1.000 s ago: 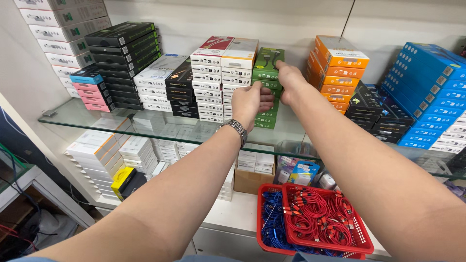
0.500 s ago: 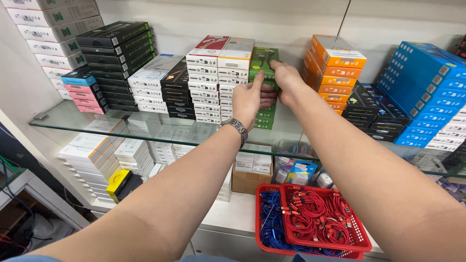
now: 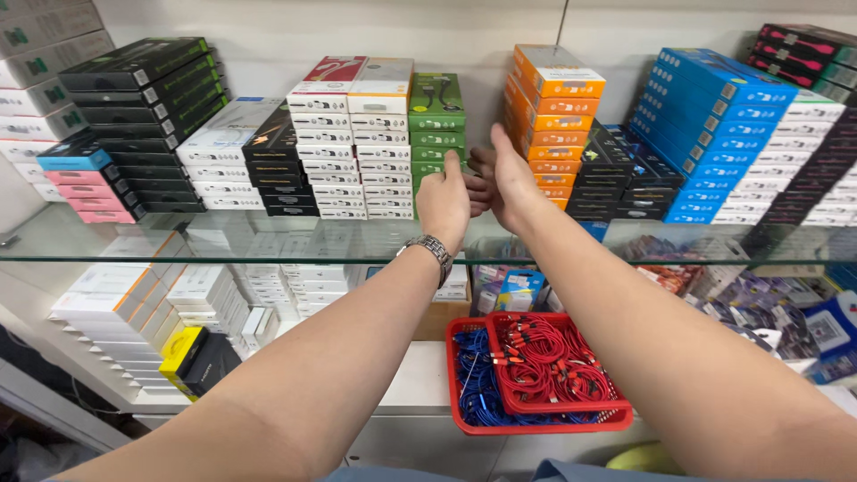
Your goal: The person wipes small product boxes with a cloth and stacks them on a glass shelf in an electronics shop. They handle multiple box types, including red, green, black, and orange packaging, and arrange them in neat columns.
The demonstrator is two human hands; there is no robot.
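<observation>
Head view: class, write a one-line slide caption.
Both hands, left hand and right hand, reach the green boxes on a glass shelf.

This is a small shop for phone accessories; a glass shelf (image 3: pixel 178 245) carries tidy stacks of boxed goods: green boxes (image 3: pixel 436 125) at its middle, orange boxes (image 3: pixel 546 116) just right, blue boxes (image 3: pixel 714 134) further right; below it, a red basket (image 3: pixel 536 419) holds coiled cables.
</observation>
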